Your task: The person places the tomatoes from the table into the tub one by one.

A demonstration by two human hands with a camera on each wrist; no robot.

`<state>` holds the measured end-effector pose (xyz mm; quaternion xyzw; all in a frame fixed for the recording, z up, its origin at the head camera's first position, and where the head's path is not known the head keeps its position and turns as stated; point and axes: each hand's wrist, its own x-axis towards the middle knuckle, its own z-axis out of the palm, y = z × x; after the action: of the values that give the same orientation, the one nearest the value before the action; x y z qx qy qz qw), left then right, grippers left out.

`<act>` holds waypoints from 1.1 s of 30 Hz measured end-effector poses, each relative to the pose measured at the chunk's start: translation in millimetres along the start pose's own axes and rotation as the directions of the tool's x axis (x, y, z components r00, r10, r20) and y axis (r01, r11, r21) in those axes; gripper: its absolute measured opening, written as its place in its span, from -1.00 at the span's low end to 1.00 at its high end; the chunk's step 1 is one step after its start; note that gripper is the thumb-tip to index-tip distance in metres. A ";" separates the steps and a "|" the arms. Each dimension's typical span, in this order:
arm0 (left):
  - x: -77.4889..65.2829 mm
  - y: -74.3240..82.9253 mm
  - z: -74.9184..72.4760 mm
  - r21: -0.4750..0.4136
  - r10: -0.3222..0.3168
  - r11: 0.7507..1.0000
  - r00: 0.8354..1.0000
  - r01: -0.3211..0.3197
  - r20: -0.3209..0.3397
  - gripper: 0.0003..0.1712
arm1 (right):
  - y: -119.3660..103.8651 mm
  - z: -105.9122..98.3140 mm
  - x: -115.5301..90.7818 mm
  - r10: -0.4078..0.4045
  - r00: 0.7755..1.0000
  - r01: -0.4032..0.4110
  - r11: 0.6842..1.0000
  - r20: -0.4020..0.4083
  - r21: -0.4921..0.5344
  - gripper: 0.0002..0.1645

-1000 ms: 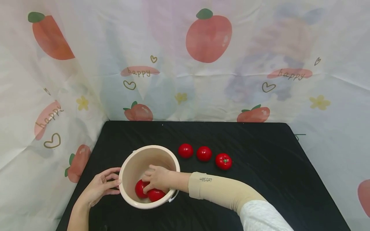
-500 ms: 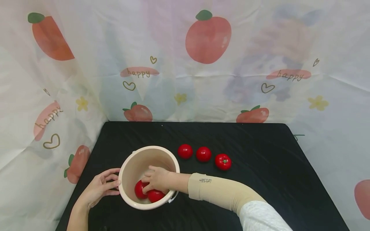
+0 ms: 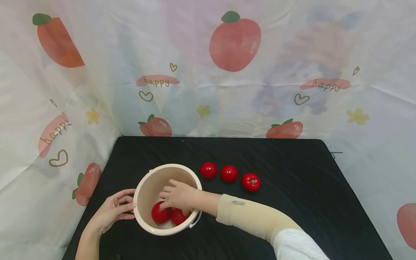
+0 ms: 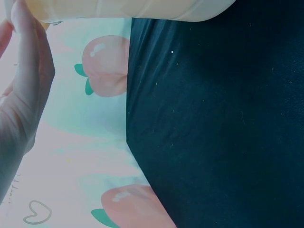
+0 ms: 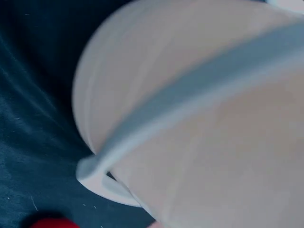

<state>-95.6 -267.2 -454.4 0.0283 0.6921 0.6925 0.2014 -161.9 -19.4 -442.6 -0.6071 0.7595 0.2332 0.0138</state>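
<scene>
A cream bucket [image 3: 147, 224] stands on the black-covered table, with two red tomatoes inside: the left one [image 3: 160, 215] and the right one [image 3: 178, 217]. My left hand [image 3: 112, 211] touches the outside of its rim with fingers and thumb extended. Inside the bucket, my right hand [image 3: 180, 196] hovers just over the tomatoes with its fingers spread. One fingertip overlaps the left tomato, and the thumb lies by the right one; whether they touch is unclear. In the left wrist view, left fingers [image 4: 26, 57] reach up to the bucket's wall [image 4: 142, 8].
Right of the bucket lies a row of tomatoes: one [image 3: 208, 170], a second [image 3: 229, 173] and a third with a green calyx [image 3: 251, 182]. A white handle [image 3: 195, 220] hangs at the bucket's right side. Printed cloth [image 3: 201, 54] rises behind the table [image 3: 292, 202].
My right hand has shifted slightly up and right, with its fingers spread wider. The right tomato in the bucket has moved a little to the right. The left hand stays put.
</scene>
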 end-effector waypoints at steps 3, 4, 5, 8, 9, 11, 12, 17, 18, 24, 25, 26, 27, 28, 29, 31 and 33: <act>-0.1 0.2 0.2 0.000 -0.004 1.000 1.000 0.004 -0.002 -0.56 | 9.8 -6.1 -11.3 0.087 0.988 -0.075 0.992 -0.124 0.101 -0.16; -0.2 0.3 0.3 0.002 -0.005 1.000 1.000 0.005 -0.004 -0.56 | 13.4 -8.1 -16.5 0.131 0.977 -0.106 0.983 -0.167 0.147 -0.17; -0.4 0.5 0.3 0.003 -0.008 1.000 1.000 0.008 -0.006 -0.55 | 17.2 -10.2 -22.5 0.177 0.962 -0.138 0.972 -0.209 0.189 -0.18; -1.1 0.9 0.4 0.009 -0.017 1.000 1.000 0.017 -0.014 -0.54 | 28.2 -13.2 -44.1 0.327 0.891 -0.237 0.927 -0.315 0.292 -0.23; -1.2 0.9 0.5 0.010 -0.019 1.000 1.000 0.020 -0.015 -0.54 | 31.6 -12.4 -51.9 0.382 0.861 -0.276 0.905 -0.336 0.323 -0.23; -1.4 0.8 0.7 0.012 -0.024 1.000 1.000 0.024 -0.018 -0.53 | 37.6 -7.7 -68.0 0.489 0.796 -0.352 0.854 -0.357 0.383 -0.24; -1.5 0.7 0.7 0.013 -0.025 1.000 1.000 0.025 -0.019 -0.52 | 40.0 -3.4 -75.6 0.541 0.760 -0.391 0.823 -0.359 0.413 -0.23; -0.8 0.5 1.3 0.010 -0.024 1.000 1.000 0.025 -0.019 -0.52 | 44.8 32.2 -112.5 0.769 0.566 -0.546 0.620 -0.297 0.564 -0.19; -0.4 0.6 1.7 0.011 -0.024 1.000 1.000 0.024 -0.020 -0.51 | 44.6 41.1 -119.5 0.803 0.529 -0.568 0.576 -0.276 0.587 -0.19; 0.5 1.8 3.4 0.017 -0.026 0.999 0.999 0.027 -0.021 -0.46 | 37.4 96.8 -158.3 0.920 0.381 -0.673 0.343 -0.090 0.655 -0.15; 0.3 2.0 3.5 0.017 -0.027 0.999 0.999 0.028 -0.021 -0.46 | 35.4 105.6 -163.8 0.929 0.367 -0.687 0.310 -0.054 0.657 -0.14; -0.1 2.2 3.5 0.018 -0.028 0.999 0.999 0.029 -0.023 -0.46 | 33.4 114.0 -169.0 0.934 0.355 -0.699 0.280 -0.021 0.658 -0.12; -0.4 2.4 3.5 0.019 -0.030 0.999 0.999 0.030 -0.024 -0.46 | 31.2 122.0 -173.8 0.938 0.345 -0.709 0.254 0.009 0.658 -0.11; -0.7 2.5 3.5 0.019 -0.031 0.999 0.999 0.032 -0.026 -0.46 | 29.1 129.1 -178.2 0.941 0.337 -0.716 0.229 0.038 0.660 -0.09; -1.0 2.7 3.5 0.021 -0.033 0.999 0.999 0.034 -0.028 -0.45 | 27.0 135.5 -182.3 0.942 0.330 -0.721 0.207 0.065 0.661 -0.07; -1.3 2.9 3.4 0.025 -0.036 0.999 0.999 0.037 -0.031 -0.44 | 23.0 147.3 -189.6 0.942 0.316 -0.731 0.167 0.112 0.662 -0.03; -1.4 2.9 3.1 0.029 -0.040 0.999 0.999 0.041 -0.034 -0.44 | 19.4 157.2 -195.5 0.941 0.306 -0.735 0.136 0.147 0.664 0.01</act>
<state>-94.1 -264.6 -451.2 0.0057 0.7062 0.6782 0.2032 -169.8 220.9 -516.6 -0.0478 0.9842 -0.1655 -0.0397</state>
